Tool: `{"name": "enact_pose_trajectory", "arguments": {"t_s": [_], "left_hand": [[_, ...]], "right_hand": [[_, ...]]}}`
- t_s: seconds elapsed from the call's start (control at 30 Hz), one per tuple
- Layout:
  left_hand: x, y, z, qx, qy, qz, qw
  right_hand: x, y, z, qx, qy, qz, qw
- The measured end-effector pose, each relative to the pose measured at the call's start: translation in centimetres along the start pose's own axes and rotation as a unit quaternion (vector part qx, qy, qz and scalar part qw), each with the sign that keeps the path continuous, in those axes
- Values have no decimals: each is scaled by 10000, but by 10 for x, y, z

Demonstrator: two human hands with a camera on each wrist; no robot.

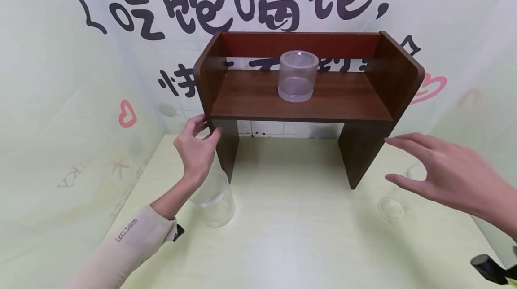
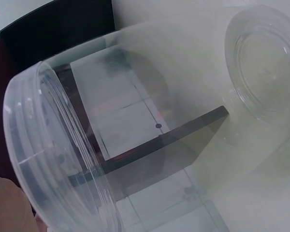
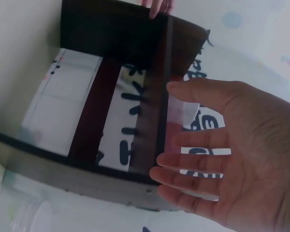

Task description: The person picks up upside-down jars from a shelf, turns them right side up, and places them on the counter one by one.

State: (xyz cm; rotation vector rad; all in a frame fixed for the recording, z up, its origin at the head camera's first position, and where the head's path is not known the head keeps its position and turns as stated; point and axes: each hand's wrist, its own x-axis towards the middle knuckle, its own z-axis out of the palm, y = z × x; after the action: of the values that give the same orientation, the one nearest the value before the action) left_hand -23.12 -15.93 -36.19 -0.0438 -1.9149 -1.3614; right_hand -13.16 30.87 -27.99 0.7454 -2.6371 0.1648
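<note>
A dark brown wooden desktop shelf (image 1: 303, 111) stands on the table, with a clear plastic jar (image 1: 298, 78) on its board. My left hand (image 1: 196, 147) grips the shelf's left side panel near board height, thumb to the front and fingers around the outer side. Beneath that wrist stands a second clear jar (image 1: 216, 203), which fills much of the left wrist view. My right hand (image 1: 448, 172) is beside the right side panel with its fingers spread and holding nothing. In the right wrist view its fingertips (image 3: 166, 159) overlap the panel's edge.
A third clear container (image 1: 391, 208) stands on the table right of the shelf, partly behind my right hand. The pale table (image 1: 282, 235) runs back to a wall sheet (image 1: 133, 69) printed with large black characters and pink hearts.
</note>
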Motion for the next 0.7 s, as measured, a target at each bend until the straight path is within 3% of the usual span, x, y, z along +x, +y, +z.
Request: {"name": "enact_pose_trajectory", "arguments": {"t_s": [0.4, 0.7], "left_hand": [[1, -1, 3, 143, 64, -23, 9999], [1, -1, 3, 125, 122, -7, 9998]], "right_hand": [[66, -19, 5, 923, 860, -543, 9905], [119, -31, 17, 1439, 1358, -238, 9799]]}}
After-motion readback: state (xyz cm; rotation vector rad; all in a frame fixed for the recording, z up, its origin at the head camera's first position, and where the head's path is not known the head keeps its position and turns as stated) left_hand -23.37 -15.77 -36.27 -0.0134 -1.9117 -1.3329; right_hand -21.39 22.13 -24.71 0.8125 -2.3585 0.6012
